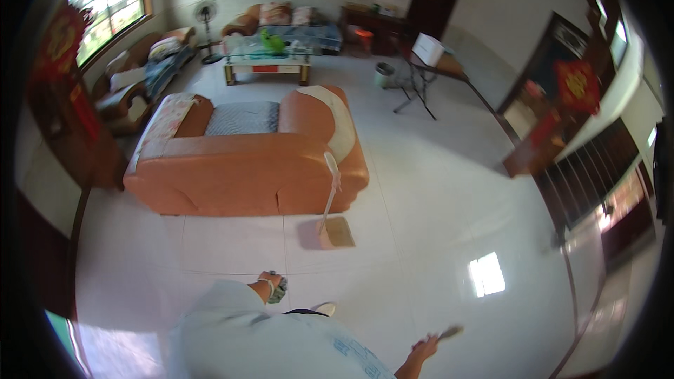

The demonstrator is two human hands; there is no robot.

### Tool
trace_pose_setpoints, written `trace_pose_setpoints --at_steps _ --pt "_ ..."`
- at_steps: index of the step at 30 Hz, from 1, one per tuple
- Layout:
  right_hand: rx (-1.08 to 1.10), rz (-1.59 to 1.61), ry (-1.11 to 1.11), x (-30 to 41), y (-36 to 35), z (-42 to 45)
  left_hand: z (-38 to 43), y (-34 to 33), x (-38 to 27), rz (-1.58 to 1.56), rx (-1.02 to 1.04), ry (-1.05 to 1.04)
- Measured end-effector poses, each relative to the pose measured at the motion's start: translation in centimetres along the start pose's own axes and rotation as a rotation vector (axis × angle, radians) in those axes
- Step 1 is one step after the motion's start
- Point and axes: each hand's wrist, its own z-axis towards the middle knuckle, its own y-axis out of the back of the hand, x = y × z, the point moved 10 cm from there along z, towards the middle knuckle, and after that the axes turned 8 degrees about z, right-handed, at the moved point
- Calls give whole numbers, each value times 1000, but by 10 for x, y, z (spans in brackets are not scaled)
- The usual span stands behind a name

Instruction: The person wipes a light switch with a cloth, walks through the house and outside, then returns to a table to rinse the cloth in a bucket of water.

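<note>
My left hand [269,280], with a pale band at the wrist, is closed on a crumpled dark grey-green cloth [278,292] in front of my body. Out to the right, my right hand [425,347] grips a short brownish object [451,332], perhaps a brush; blur hides its exact kind. Ahead on the tiled floor stands a long-handled dustpan [338,232], its pale handle upright beside the back of an orange-brown leather sofa [231,184].
Beyond the sofa are a glass-topped coffee table [266,66], a standing fan [206,16] and more sofas. A waste bin [384,73] stands near a folding table [447,63] bearing a white box [427,49]. Wooden partitions flank both sides.
</note>
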Motion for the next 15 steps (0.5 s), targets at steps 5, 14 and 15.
trace_pose_setpoints --at_steps 5,14,15 --pt "8 -186 -209 -38 53 76 -37 -47 -178 -23 176 -101" --pt "78 -283 -333 37 -82 232 -18 -120 -381 -173 132 -373" --pt "90 -282 -330 50 -95 254 -3 -139 -377 -130 127 -306"
